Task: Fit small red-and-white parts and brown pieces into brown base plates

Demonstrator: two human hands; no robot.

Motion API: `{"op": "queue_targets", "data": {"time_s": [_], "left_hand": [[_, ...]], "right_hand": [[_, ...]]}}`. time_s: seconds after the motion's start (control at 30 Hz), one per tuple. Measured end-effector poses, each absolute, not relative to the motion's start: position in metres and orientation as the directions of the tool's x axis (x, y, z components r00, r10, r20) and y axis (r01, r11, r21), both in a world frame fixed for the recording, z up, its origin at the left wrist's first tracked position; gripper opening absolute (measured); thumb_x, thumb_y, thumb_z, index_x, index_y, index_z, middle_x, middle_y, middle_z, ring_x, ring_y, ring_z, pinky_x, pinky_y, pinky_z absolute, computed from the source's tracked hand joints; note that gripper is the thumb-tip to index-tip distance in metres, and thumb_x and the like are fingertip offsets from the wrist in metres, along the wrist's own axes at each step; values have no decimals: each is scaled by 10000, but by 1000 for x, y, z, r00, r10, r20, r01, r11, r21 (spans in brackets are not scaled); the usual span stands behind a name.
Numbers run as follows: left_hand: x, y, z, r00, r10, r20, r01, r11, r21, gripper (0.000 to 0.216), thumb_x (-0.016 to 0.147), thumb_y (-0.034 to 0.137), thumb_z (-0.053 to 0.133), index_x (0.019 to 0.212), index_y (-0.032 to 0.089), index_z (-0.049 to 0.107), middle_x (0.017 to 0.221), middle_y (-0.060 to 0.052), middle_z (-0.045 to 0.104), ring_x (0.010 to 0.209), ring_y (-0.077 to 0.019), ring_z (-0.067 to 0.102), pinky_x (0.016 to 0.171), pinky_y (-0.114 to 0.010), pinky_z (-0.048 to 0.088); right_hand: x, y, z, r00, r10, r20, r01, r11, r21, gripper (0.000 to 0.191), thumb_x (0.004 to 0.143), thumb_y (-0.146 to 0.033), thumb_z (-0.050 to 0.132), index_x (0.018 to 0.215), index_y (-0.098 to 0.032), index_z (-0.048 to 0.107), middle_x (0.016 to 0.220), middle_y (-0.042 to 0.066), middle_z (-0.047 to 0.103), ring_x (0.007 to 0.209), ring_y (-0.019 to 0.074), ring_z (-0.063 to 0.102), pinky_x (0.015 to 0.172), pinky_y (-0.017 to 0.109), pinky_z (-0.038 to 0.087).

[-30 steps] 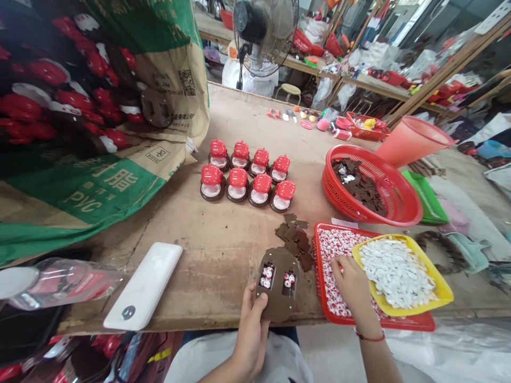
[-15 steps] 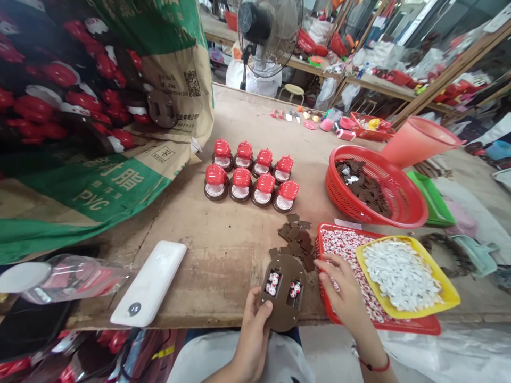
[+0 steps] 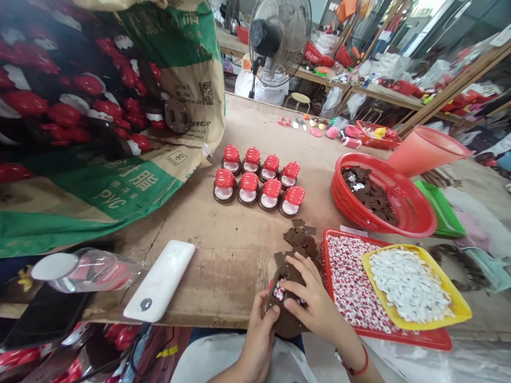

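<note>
My left hand grips the lower left edge of a round brown plastic base at the table's near edge. My right hand lies over the top of that base with curled fingers pressed onto small red-and-white pieces sitting in its slots. What the fingertips pinch is hidden. Just beyond lies a pile of small brown tiles. To the right is a red tray filled with tiny red-and-white pieces, and a yellow tray of white pieces rests on it.
Two rows of finished red-topped toys stand mid-table. A red basket of brown tiles, a green tray and a pink bucket are at right. A large sack of toys, a white power bank and a plastic bottle lie left. A fan stands behind.
My right hand left the red tray and moved left onto the brown base, covering its slots. My left hand kept its hold on the base.
</note>
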State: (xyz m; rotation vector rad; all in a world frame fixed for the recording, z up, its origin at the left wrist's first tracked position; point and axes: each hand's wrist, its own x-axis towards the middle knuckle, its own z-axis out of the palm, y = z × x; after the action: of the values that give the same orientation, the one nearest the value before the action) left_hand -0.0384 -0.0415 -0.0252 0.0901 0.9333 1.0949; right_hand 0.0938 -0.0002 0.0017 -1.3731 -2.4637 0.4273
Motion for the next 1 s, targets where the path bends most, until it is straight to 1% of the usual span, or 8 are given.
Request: {"op": "queue_targets", "data": {"time_s": [0.17, 0.3, 0.5, 0.67, 0.83, 1.0], "left_hand": [[-38, -42, -24, 166, 783, -599, -709, 517, 480, 162, 620, 237, 656, 763, 216, 585, 807, 3, 629, 761, -154, 545, 685, -257, 399], [-38, -43, -26, 176, 787, -591, -699, 523, 487, 158, 629, 239, 647, 772, 231, 583, 833, 11, 627, 779, -155, 538, 696, -256, 397], [-38, -42, -27, 161, 797, -583, -675, 519, 524, 148, 625, 248, 646, 758, 226, 585, 816, 9, 617, 769, -155, 520, 687, -249, 381], [-37, -42, -27, 133, 795, -592, -654, 519, 550, 152, 623, 267, 649, 753, 222, 585, 820, 2, 614, 786, -160, 503, 701, -251, 370], [-37, -42, -28, 133, 794, -593, -660, 517, 545, 147, 630, 249, 641, 760, 219, 580, 830, 1, 611, 798, -161, 511, 706, -251, 378], [-38, -41, -28, 171, 781, -600, -675, 537, 506, 180, 625, 248, 642, 784, 216, 564, 814, 6, 612, 762, -158, 534, 681, -261, 398]], "right_hand": [[97, -4, -5, -454, 886, 94, 809, 454, -374, 251, 810, -363, 436, 972, -233, 575, 1318, 99, 330, 1240, 292, 211, 942, 559, 258], [96, -5, -8, -432, 896, 107, 816, 438, -376, 231, 800, -343, 450, 957, -236, 580, 1322, 91, 324, 1242, 289, 208, 939, 540, 282], [90, -7, -7, -441, 892, 98, 824, 446, -350, 210, 803, -308, 449, 955, -231, 572, 1325, 103, 309, 1249, 288, 184, 940, 563, 257], [85, -8, -7, -447, 888, 105, 827, 456, -328, 220, 796, -287, 453, 963, -202, 569, 1307, 130, 336, 1240, 298, 204, 938, 580, 240], [88, -7, -8, -412, 898, 158, 820, 440, -366, 207, 786, -279, 466, 948, -203, 570, 1296, 118, 349, 1231, 293, 225, 940, 564, 262], [97, -7, -10, -321, 925, 204, 814, 379, -440, 171, 781, -234, 461, 905, -207, 575, 1279, 86, 366, 1225, 274, 239, 944, 525, 298]]}}
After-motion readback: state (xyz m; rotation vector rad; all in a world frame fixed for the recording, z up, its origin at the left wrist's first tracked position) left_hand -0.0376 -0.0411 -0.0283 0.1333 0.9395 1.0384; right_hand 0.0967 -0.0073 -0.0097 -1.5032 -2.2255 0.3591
